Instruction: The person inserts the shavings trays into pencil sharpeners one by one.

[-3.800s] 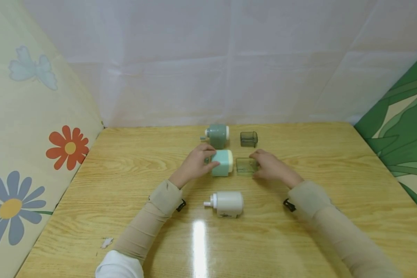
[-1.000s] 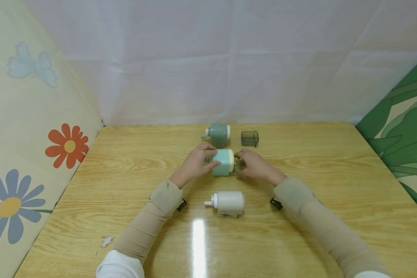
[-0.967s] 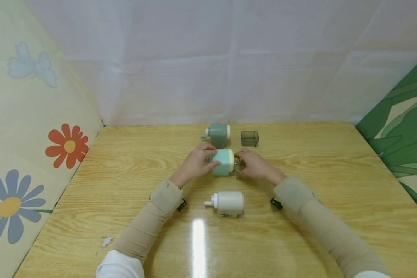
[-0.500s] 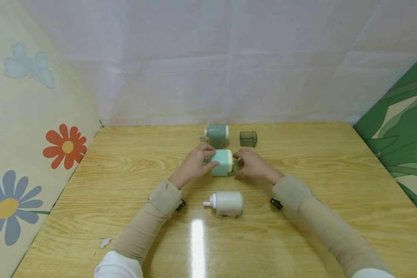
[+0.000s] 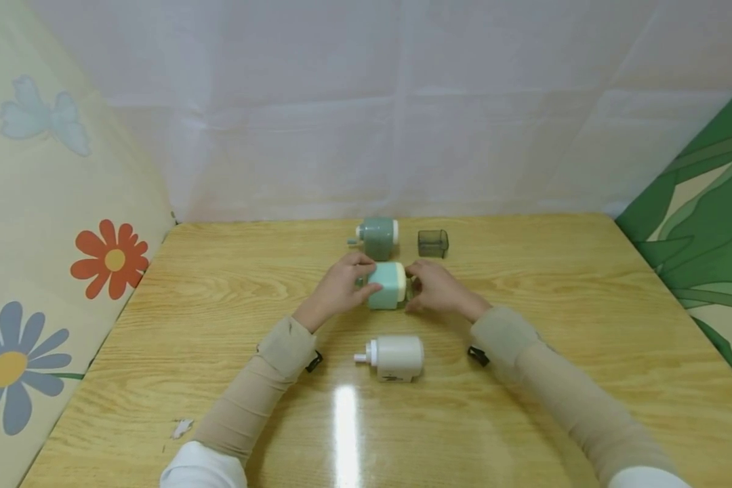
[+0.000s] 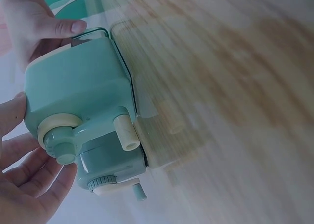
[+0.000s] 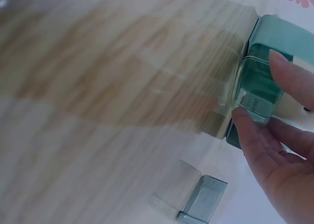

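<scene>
A mint-green crank pencil sharpener with a cream end stands in mid-table. My left hand grips its crank end, fingers on the far side and thumb on the near side. The sharpener's crank handle points toward the left wrist camera. With thumb and fingers, my right hand pinches the clear shavings drawer at the sharpener's other end. Most of the drawer sits inside the body, and its outer end shows between the fingers.
Behind stands a darker green pencil sharpener, with a smoky clear drawer apart on its right. A cream pencil sharpener stands nearer on the wooden table. A white scrap lies at front left.
My right hand has moved left and slid the clear drawer from beside the mint sharpener into its body, slightly deeper over the last second. My left hand keeps its grip.
</scene>
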A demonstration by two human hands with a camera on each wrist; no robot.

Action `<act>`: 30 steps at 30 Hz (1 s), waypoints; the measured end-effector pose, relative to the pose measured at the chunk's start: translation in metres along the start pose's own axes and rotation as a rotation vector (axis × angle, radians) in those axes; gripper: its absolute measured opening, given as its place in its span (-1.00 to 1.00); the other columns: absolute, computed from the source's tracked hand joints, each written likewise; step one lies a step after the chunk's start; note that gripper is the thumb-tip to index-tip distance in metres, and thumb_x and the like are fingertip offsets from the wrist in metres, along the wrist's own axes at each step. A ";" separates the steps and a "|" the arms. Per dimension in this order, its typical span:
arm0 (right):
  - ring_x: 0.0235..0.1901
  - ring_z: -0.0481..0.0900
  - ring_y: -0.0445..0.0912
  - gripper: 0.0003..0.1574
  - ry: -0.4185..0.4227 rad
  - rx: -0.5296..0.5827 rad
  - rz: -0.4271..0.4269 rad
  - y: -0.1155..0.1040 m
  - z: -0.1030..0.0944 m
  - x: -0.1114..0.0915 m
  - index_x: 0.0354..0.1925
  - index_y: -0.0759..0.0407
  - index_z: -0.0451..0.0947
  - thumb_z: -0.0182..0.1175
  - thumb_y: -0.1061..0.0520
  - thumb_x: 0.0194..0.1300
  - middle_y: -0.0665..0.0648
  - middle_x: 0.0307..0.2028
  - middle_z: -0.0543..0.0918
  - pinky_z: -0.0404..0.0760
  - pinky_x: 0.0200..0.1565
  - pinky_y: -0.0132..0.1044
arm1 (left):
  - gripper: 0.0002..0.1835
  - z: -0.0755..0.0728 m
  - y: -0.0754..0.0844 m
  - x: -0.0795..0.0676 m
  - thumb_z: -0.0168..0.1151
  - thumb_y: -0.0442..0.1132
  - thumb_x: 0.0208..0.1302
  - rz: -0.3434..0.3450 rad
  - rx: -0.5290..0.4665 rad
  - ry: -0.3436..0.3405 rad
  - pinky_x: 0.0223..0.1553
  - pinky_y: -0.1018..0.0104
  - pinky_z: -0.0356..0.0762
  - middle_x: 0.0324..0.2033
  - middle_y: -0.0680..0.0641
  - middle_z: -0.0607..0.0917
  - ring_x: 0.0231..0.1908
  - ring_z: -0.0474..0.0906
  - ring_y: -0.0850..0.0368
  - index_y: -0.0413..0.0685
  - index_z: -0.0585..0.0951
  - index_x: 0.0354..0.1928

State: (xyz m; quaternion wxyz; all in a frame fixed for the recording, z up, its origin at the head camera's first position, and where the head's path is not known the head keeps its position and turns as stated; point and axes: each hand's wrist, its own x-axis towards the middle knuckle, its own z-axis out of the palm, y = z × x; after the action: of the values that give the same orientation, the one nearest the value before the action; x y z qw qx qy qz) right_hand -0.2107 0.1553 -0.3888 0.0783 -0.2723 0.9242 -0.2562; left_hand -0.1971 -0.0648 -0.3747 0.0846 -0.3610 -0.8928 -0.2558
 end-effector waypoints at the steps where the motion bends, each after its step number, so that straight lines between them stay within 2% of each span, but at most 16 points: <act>1: -0.25 0.54 0.06 -0.18 0.000 0.001 -0.001 0.000 0.000 0.001 0.02 0.44 0.42 0.49 0.16 -0.22 0.26 -0.19 0.52 0.58 -0.20 -0.18 | -0.57 0.000 0.000 0.000 0.26 -0.17 0.16 0.002 0.000 0.001 -0.11 0.27 0.51 -0.12 -0.19 0.55 -0.12 0.48 0.00 -0.35 0.55 -0.02; 14: -0.27 0.53 0.02 -0.27 0.005 0.028 0.019 -0.004 0.001 0.003 -0.07 0.37 0.46 0.51 0.16 -0.25 0.20 -0.24 0.52 0.58 -0.23 -0.21 | -0.57 0.001 0.000 0.000 0.27 -0.18 0.14 0.020 0.001 0.020 -0.11 0.26 0.50 -0.13 -0.20 0.55 -0.11 0.48 -0.01 -0.36 0.56 -0.03; 25: -0.30 0.53 -0.01 -0.24 -0.009 0.086 0.026 -0.004 0.002 0.007 -0.05 0.37 0.44 0.52 0.18 -0.25 0.23 -0.22 0.53 0.59 -0.27 -0.25 | -0.57 0.002 -0.001 0.001 0.27 -0.17 0.15 0.013 0.011 0.012 -0.10 0.28 0.50 -0.13 -0.18 0.55 -0.12 0.48 0.01 -0.36 0.56 -0.03; 30: -0.32 0.53 -0.04 -0.23 -0.021 0.112 0.019 -0.005 0.003 0.011 -0.04 0.34 0.42 0.52 0.22 -0.27 0.18 -0.24 0.55 0.58 -0.30 -0.27 | -0.57 0.002 -0.001 0.000 0.26 -0.17 0.15 0.008 0.015 0.011 -0.09 0.28 0.50 -0.12 -0.18 0.55 -0.11 0.48 0.01 -0.36 0.56 -0.03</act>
State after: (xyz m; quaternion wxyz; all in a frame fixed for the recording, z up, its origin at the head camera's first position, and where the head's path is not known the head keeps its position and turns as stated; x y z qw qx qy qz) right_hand -0.2164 0.1447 -0.3892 0.1054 -0.2616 0.9099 -0.3041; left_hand -0.1974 -0.0643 -0.3763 0.0932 -0.3624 -0.8928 -0.2506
